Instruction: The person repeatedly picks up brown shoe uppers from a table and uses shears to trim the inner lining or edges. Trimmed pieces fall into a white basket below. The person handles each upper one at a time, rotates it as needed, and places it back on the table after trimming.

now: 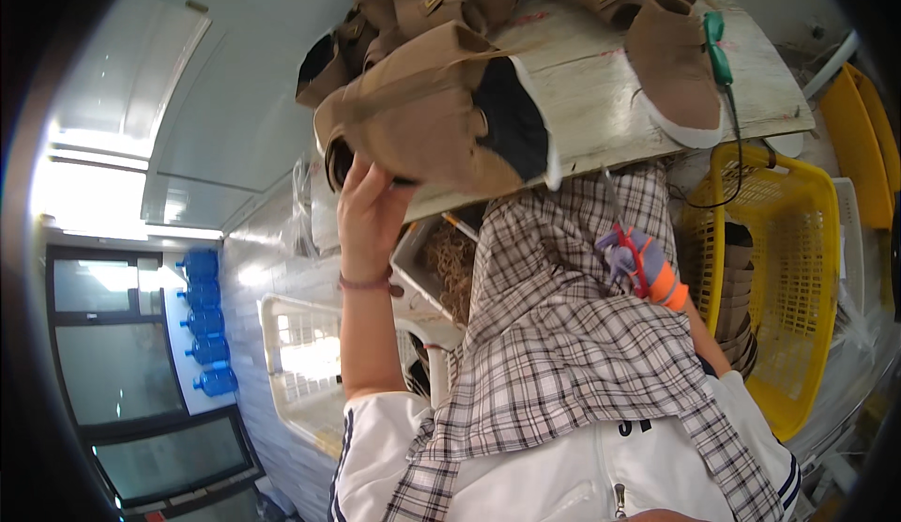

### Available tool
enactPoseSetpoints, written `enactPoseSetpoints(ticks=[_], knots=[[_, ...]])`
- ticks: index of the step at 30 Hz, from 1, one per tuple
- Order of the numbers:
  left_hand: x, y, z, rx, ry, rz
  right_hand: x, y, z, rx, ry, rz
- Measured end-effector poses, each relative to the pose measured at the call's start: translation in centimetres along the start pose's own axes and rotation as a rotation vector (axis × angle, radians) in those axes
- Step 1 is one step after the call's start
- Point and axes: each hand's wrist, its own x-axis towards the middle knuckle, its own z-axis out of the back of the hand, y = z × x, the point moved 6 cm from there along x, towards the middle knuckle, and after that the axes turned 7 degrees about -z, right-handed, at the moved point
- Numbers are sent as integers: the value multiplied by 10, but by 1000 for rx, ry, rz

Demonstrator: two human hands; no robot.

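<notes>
My left hand (368, 210) is closed on the opening of a brown shoe (413, 114) with a black patch and a pale sole edge. The shoe is lifted at the table's near edge, slightly smeared by motion. In a purple glove with an orange cuff, my right hand (648, 268) is closed around red-handled scissors (640, 264) over my checked apron (554, 334). Their thin metal blade points up towards the table edge; the glove partly hides the handles. Another brown shoe (674, 76) with a white sole stands at the table's right.
Several brown shoes (436, 6) crowd the back of the worn white table (582, 81). A green corded tool (717, 48) lies at the right. Below are a yellow basket (826, 268) with stacked brown pieces, a white bin of scraps (408, 264) and a white basket (274, 334).
</notes>
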Motion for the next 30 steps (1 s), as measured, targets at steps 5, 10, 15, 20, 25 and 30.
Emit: enactPoseSetpoints(ticks=[5,10,15,20,25,30], knots=[[-175,61,83,-283,-369,100,14,35,-13,-361,-118,106],[-259,110,91,-480,-550,176,37,48,-60,-1235,-166,243],[-254,109,105,-350,-582,282,53,32,-82,-1539,-60,323],[-201,14,98,836,-484,-63,57,26,-89,-1611,-42,315],[-103,7,-15,1695,830,-227,61,16,-87,-1630,-47,250],[-76,27,26,1221,888,138,59,13,-88,-1589,-54,235]])
